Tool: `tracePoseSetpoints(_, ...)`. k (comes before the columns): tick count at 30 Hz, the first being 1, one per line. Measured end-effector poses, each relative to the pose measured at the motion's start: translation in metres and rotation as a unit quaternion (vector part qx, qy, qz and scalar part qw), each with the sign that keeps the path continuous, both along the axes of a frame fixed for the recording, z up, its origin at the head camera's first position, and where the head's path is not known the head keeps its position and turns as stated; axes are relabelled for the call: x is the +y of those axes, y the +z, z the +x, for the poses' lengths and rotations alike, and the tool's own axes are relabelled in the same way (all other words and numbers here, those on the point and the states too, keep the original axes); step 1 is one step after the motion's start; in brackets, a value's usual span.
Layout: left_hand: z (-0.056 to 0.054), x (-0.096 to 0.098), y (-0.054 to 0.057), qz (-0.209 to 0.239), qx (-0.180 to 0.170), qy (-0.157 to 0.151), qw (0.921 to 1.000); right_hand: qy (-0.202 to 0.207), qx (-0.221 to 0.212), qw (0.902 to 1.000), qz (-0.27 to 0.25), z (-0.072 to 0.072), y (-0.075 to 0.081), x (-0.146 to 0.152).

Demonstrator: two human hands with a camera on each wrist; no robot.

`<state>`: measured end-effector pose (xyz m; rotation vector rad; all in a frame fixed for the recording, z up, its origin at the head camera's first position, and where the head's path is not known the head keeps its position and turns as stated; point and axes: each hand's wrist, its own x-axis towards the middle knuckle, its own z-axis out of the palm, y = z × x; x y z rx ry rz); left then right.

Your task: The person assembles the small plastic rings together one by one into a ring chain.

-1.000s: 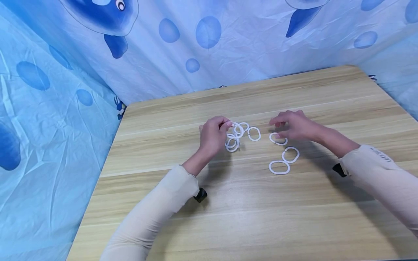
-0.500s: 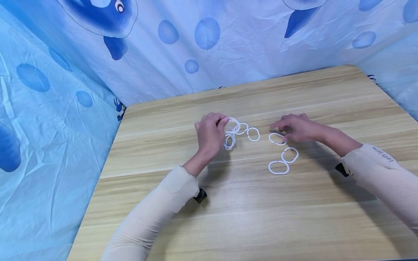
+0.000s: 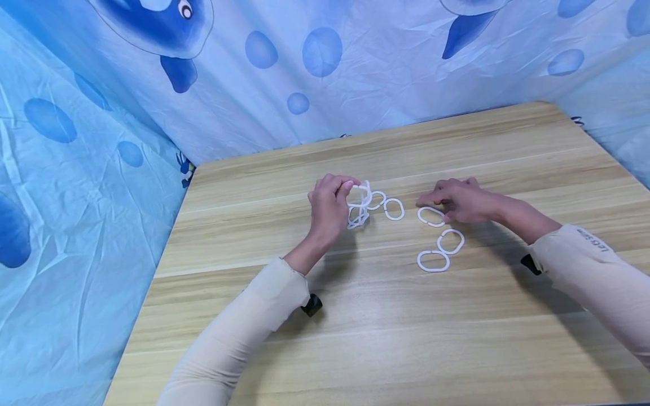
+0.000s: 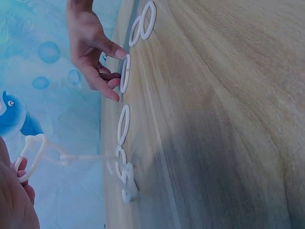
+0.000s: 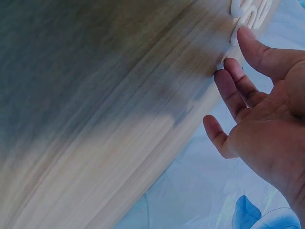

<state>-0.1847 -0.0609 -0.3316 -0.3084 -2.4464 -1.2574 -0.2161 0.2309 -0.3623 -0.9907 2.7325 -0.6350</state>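
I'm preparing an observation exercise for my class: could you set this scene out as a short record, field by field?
Left hand: pinches a raised chain of white links
Right hand: fingers beside a separate white link
Nearer the camera: two more links, lying flat
Surface: wood-patterned table
Backdrop: blue sheet with printed spots
Sleeves: pale
Unclear: the chain's link count, blurred

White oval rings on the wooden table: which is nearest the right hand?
The white oval ring beside the right hand; in the head view, two rings below it and the leftward rings lie farther.
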Motion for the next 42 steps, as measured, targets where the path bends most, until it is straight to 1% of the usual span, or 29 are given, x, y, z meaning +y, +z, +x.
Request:
tracePoseSetpoints(2,0.000,-0.001,0.000,0.021,-0.006,0.004,0.9998,0.004,0.005,1.0000,0.002,0.000,0.000,0.000)
tracePoseSetpoints(5,-0.001,-0.001,0.001,0.069,-0.021,0.011,0.9974,0.006,0.008,0.9999,0.003,0.001,-0.001,0.000)
tracePoseSetpoints(9,-0.002,-0.002,0.002,0.123,-0.060,0.021,0.9904,0.014,0.016,0.9998,0.004,0.002,-0.002,0.000)
tracePoseSetpoints(14,-0.004,-0.002,0.002,0.162,-0.097,0.030,0.9816,0.025,0.033,0.9991,0.006,0.002,-0.004,-0.001)
tracePoseSetpoints(18,-0.004,-0.002,0.003,0.173,-0.113,0.032,0.9779,0.023,0.029,0.9993,0.001,0.002,-0.005,-0.001)
tracePoseSetpoints(22,-0.004,-0.002,0.003,0.174,-0.120,0.033,0.9768,0.012,0.016,0.9998,-0.004,0.002,-0.005,-0.001)
tracePoseSetpoints(28,-0.003,-0.001,0.003,0.182,-0.131,0.031,0.9739,-0.001,0.020,0.9998,-0.009,0.001,-0.008,-0.001)
tracePoseSetpoints(38,-0.003,-0.002,0.002,0.192,-0.128,0.028,0.9726,-0.029,0.022,0.9992,-0.019,0.002,-0.013,-0.003)
tracePoseSetpoints(42,-0.003,-0.002,0.002,0.196,-0.127,0.028,0.9719,-0.028,0.033,0.9988,-0.022,0.003,-0.014,-0.005)
